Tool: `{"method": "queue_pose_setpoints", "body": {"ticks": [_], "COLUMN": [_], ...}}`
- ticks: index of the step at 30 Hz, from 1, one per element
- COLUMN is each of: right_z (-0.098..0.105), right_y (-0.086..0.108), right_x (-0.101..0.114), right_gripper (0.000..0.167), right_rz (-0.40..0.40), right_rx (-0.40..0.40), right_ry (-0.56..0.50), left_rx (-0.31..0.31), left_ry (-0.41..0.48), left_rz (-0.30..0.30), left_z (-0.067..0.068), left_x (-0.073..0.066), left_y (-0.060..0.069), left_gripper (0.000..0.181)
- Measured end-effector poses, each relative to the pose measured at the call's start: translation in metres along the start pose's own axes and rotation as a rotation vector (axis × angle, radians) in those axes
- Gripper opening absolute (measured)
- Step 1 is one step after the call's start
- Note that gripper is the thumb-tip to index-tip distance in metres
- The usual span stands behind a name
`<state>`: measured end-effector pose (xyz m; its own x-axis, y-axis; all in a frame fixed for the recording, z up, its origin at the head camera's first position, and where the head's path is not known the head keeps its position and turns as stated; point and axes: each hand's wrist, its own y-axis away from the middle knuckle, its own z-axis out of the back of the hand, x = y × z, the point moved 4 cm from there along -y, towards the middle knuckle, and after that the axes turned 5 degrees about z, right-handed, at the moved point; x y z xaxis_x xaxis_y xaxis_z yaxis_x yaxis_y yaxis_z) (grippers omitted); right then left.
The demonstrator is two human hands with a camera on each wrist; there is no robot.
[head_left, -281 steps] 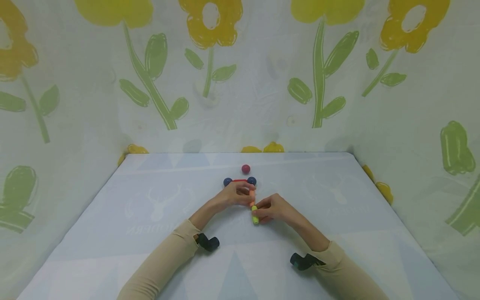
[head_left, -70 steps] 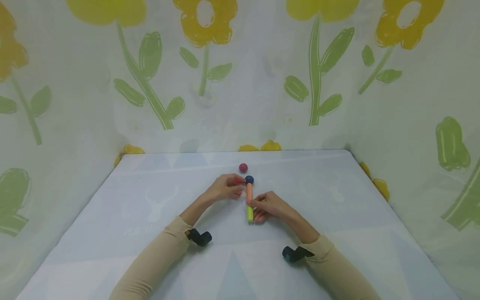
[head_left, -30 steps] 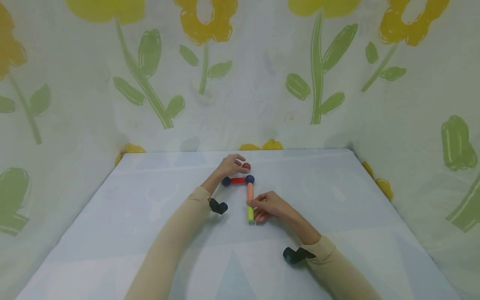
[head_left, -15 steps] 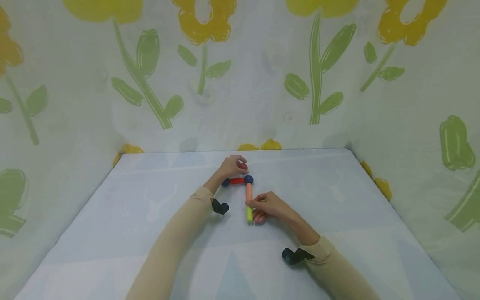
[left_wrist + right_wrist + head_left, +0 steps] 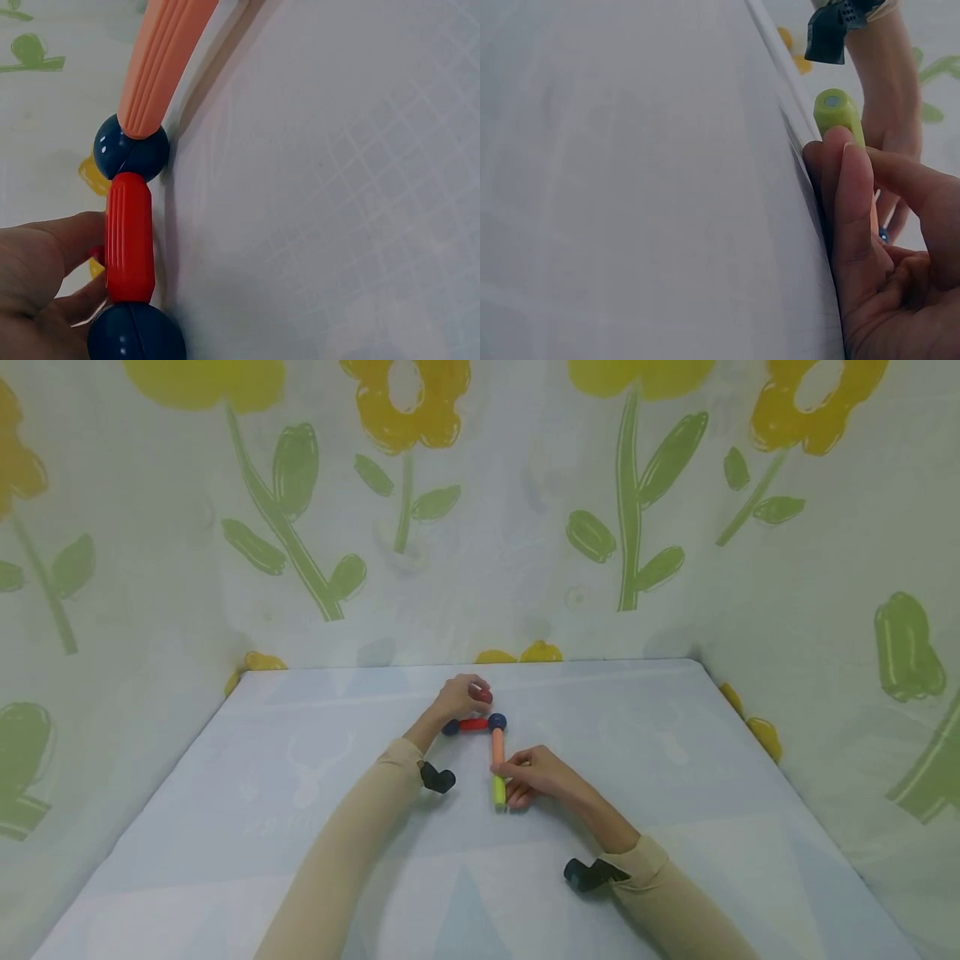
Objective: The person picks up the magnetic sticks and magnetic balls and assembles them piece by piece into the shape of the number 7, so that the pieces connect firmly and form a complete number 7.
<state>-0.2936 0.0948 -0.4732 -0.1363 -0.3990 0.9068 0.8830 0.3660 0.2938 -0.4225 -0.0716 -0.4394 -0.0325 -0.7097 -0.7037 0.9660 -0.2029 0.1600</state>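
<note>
My left hand [image 5: 454,697] holds a dark red ball [image 5: 483,697] between thumb and fingers, just behind a red magnetic rod [image 5: 473,724]. That rod joins two blue balls, one at its left end [image 5: 450,727] and one at its right [image 5: 497,722]. From the right ball an orange rod [image 5: 498,745] runs toward me, in line with a yellow-green rod [image 5: 499,792]. My right hand [image 5: 543,772] pinches where these two rods meet. The right wrist view shows a grey disc in the yellow-green rod's end [image 5: 832,101]. In the left wrist view, the red rod [image 5: 130,240] mostly hides the red ball.
All pieces lie on a pale patterned tablecloth [image 5: 675,893]. Flower-printed curtains [image 5: 510,568] stand at the back and both sides of the table. A dark camera is strapped to each wrist, the left one [image 5: 438,778] and the right one [image 5: 588,874].
Earlier the left hand held the orange rod, then the red rod; it has since reached back, gripped the red ball and drawn it slightly left. The right hand keeps its pinch at the rods' joint.
</note>
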Motion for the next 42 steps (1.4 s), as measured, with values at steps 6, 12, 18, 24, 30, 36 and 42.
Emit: {"method": "queue_pose_setpoints", "body": {"ticks": [6, 12, 18, 24, 30, 36, 42], "right_z": [-0.001, -0.002, -0.001, 0.000, 0.000, 0.000, 0.000], "right_y": [0.000, -0.001, -0.001, -0.001, -0.001, 0.000, 0.000], "right_x": [0.000, 0.000, -0.001, -0.002, -0.002, 0.000, -0.001], "right_gripper": [0.046, 0.047, 0.047, 0.044, 0.046, 0.045, 0.046], "right_rz": [0.000, -0.006, -0.009, -0.021, -0.013, -0.005, -0.008], "right_rx": [-0.007, -0.011, -0.017, -0.025, -0.024, -0.019, -0.018], "right_ry": [0.011, 0.031, 0.043, 0.046, 0.049, 0.039, 0.034], "left_rx": [-0.031, -0.052, -0.069, -0.061, -0.044, -0.027, 0.006], "left_ry": [-0.010, 0.002, 0.032, 0.031, 0.021, 0.007, -0.011], "left_rz": [-0.041, -0.088, -0.111, -0.142, -0.171, -0.205, -0.229], "left_z": [0.003, 0.012, 0.023, 0.028, 0.031, 0.036, 0.033], "left_x": [0.000, 0.000, 0.002, 0.003, 0.001, -0.002, 0.001], "left_y": [0.003, 0.011, 0.020, 0.027, 0.041, 0.058, 0.073], "left_gripper": [0.041, 0.039, 0.038, 0.039, 0.045, 0.043, 0.042]}}
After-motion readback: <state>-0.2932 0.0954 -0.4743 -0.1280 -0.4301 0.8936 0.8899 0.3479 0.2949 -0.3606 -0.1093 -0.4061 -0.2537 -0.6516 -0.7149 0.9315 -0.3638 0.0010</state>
